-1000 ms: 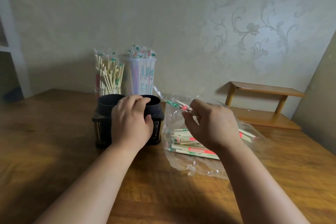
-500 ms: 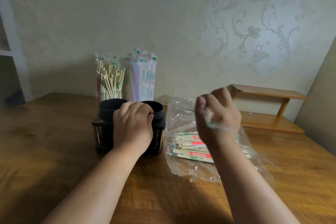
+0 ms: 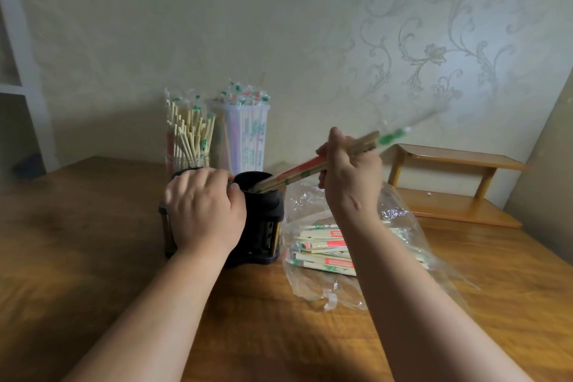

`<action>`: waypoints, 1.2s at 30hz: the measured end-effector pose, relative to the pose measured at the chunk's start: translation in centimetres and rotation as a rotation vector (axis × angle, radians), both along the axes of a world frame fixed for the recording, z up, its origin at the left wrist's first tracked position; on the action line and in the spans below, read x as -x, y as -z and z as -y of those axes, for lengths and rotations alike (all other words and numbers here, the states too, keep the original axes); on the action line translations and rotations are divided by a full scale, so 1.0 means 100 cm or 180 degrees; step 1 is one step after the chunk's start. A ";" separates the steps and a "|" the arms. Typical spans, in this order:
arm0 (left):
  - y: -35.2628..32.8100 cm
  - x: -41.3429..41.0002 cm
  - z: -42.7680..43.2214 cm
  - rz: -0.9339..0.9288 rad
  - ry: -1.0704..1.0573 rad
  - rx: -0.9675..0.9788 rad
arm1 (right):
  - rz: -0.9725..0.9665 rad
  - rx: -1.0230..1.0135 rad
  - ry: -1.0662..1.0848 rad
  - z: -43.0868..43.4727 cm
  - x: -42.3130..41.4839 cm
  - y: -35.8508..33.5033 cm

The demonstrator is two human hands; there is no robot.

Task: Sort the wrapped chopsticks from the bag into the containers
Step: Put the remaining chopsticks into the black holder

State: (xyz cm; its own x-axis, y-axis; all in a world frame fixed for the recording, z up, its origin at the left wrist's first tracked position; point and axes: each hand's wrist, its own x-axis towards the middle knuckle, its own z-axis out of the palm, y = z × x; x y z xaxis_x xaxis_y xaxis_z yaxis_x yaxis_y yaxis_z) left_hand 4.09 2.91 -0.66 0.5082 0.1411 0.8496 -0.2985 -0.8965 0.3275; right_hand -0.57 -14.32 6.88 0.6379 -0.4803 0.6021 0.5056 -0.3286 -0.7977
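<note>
My left hand (image 3: 204, 211) grips the black two-cup holder (image 3: 263, 226) from above, covering its left cup. My right hand (image 3: 350, 177) pinches a bundle of wrapped chopsticks (image 3: 310, 169) with red and green print. The bundle slants down to the left, and its lower tips sit inside the holder's right cup. A clear plastic bag (image 3: 313, 273) lies to the right of the holder on the wooden table (image 3: 77, 257), with several wrapped chopsticks (image 3: 325, 253) still in it.
Behind the holder stand a glass jar of bare and wrapped chopsticks (image 3: 189, 139) and a translucent plastic container (image 3: 245, 136) full of wrapped ones. A small wooden shelf (image 3: 452, 183) sits at the back right against the patterned wall. A white frame stands at the far left.
My right hand lifted out of the bag with a bundle of wrapped chopsticks and swung it left, so its tips now sit in the holder's right cup. My left hand stayed on the holder.
</note>
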 end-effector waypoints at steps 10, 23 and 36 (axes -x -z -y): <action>-0.001 -0.002 -0.001 -0.0199 -0.0042 -0.0047 | -0.1463 0.0947 -0.0747 -0.018 -0.019 0.008; 0.000 0.000 -0.001 -0.0327 -0.0035 -0.0133 | -0.0403 0.1243 -0.0389 -0.001 -0.007 0.024; 0.000 -0.001 -0.001 -0.0294 -0.0028 -0.0111 | -0.1982 0.1120 -0.1275 0.051 0.037 0.020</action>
